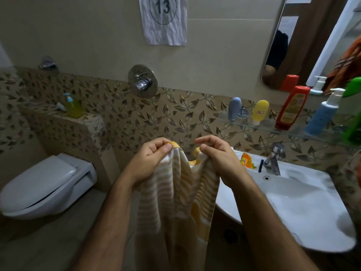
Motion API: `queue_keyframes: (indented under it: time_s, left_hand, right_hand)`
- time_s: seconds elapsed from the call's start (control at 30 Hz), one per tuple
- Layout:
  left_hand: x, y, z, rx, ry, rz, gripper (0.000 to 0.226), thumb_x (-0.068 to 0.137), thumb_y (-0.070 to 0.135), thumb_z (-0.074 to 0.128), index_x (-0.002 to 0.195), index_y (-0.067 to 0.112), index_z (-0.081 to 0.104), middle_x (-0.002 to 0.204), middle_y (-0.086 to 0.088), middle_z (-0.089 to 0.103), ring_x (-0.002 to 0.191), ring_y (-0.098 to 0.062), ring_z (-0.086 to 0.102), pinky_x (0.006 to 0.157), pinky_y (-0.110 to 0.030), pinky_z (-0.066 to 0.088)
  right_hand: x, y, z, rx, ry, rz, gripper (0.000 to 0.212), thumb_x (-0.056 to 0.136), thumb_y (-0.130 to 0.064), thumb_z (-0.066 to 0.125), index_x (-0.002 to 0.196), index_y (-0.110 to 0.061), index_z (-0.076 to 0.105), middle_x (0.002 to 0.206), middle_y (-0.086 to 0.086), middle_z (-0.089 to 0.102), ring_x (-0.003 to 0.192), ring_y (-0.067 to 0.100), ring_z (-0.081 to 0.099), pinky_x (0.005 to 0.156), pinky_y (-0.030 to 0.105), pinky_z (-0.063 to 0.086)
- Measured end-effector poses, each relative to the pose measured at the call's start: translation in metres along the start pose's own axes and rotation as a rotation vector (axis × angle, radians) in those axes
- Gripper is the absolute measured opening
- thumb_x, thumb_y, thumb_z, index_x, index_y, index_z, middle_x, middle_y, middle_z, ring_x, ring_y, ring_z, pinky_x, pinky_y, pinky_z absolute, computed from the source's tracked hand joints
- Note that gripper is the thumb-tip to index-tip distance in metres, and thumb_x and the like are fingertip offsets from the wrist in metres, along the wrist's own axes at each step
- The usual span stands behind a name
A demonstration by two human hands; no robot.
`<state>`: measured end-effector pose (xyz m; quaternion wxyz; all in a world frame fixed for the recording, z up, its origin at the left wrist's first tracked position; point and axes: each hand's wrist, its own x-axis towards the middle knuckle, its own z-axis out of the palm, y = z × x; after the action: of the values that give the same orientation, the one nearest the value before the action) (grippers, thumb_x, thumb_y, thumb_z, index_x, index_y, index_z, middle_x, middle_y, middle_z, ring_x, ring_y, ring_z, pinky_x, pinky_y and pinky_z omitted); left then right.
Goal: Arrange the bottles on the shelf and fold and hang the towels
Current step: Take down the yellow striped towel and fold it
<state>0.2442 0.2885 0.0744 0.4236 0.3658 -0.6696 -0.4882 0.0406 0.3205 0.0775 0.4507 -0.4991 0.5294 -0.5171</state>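
Observation:
A yellow-and-white striped towel (pixel 176 202) hangs down in front of me between my arms. My left hand (pixel 149 159) pinches its top edge at the left corner, and my right hand (pixel 216 159) pinches the top edge at the right; the two hands are close together. On the glass shelf (pixel 293 132) at the right stand a grey-blue bottle (pixel 234 108), a yellow bottle (pixel 259 111), a red bottle (pixel 291 107), a blue pump bottle (pixel 322 116) and a green bottle (pixel 353 114) cut off by the frame edge.
A white sink (pixel 293 202) with a tap (pixel 273 159) lies below the shelf, an orange packet (pixel 246 160) on its rim. A white toilet (pixel 45 184) is at the left. A yellow soap dispenser (pixel 73 106) stands on the ledge. A mirror (pixel 312 42) hangs above the shelf.

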Motion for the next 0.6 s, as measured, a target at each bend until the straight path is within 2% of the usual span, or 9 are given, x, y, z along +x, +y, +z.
queue_keyframes:
  time_s: [0.1, 0.17, 0.27, 0.4, 0.5, 0.6]
  left_hand:
    - [0.001, -0.005, 0.003, -0.115, 0.070, -0.040, 0.024, 0.101, 0.010, 0.044, 0.085, 0.010, 0.062, 0.069, 0.007, 0.063, 0.066, -0.003, 0.057, 0.064, -0.017, 0.047]
    - [0.002, -0.010, 0.005, -0.165, 0.054, -0.090, 0.021, 0.099, 0.015, 0.049, 0.083, 0.012, 0.062, 0.072, 0.003, 0.062, 0.068, -0.006, 0.058, 0.066, -0.019, 0.048]
    - [0.004, -0.014, 0.015, -0.226, -0.009, -0.115, 0.018, 0.094, 0.018, 0.049, 0.084, 0.014, 0.063, 0.077, -0.004, 0.061, 0.073, -0.011, 0.058, 0.069, -0.021, 0.049]
    - [0.005, -0.009, 0.028, -0.208, -0.030, -0.097, 0.023, 0.100, 0.009, 0.040, 0.086, 0.009, 0.059, 0.072, 0.000, 0.060, 0.069, -0.009, 0.056, 0.062, -0.017, 0.047]
    - [0.005, -0.009, 0.027, -0.200, -0.022, -0.077, 0.018, 0.095, 0.017, 0.047, 0.085, 0.011, 0.059, 0.072, -0.001, 0.058, 0.066, -0.008, 0.054, 0.060, -0.018, 0.046]
    - [0.002, -0.008, 0.026, -0.155, -0.022, -0.097, 0.020, 0.099, 0.016, 0.049, 0.087, 0.009, 0.063, 0.076, -0.002, 0.061, 0.068, -0.008, 0.056, 0.062, -0.018, 0.047]
  right_hand:
    - [0.001, 0.001, -0.015, -0.065, 0.076, -0.002, 0.013, 0.096, -0.010, 0.059, 0.101, -0.019, 0.068, 0.092, 0.012, 0.070, 0.077, 0.020, 0.065, 0.067, 0.037, 0.056]
    - [0.003, 0.001, -0.022, -0.105, 0.037, -0.016, 0.013, 0.094, -0.010, 0.062, 0.099, -0.018, 0.070, 0.092, 0.012, 0.072, 0.078, 0.018, 0.067, 0.067, 0.036, 0.059]
    - [0.004, 0.002, -0.021, -0.084, -0.121, -0.014, 0.022, 0.096, -0.008, 0.058, 0.105, -0.023, 0.072, 0.088, 0.005, 0.073, 0.077, 0.014, 0.069, 0.066, 0.028, 0.059]
    - [0.005, 0.008, -0.018, 0.031, -0.394, 0.059, 0.021, 0.097, -0.014, 0.057, 0.114, -0.017, 0.069, 0.100, 0.010, 0.073, 0.088, 0.021, 0.069, 0.080, 0.034, 0.058]
    - [0.006, 0.013, -0.019, -0.064, -0.460, 0.062, 0.012, 0.090, -0.022, 0.068, 0.095, -0.011, 0.071, 0.087, 0.008, 0.072, 0.079, 0.020, 0.068, 0.075, 0.033, 0.056]
    - [0.006, 0.010, -0.022, -0.066, -0.387, 0.014, 0.011, 0.089, -0.017, 0.069, 0.080, -0.010, 0.066, 0.073, 0.005, 0.064, 0.069, 0.017, 0.059, 0.063, 0.023, 0.050]
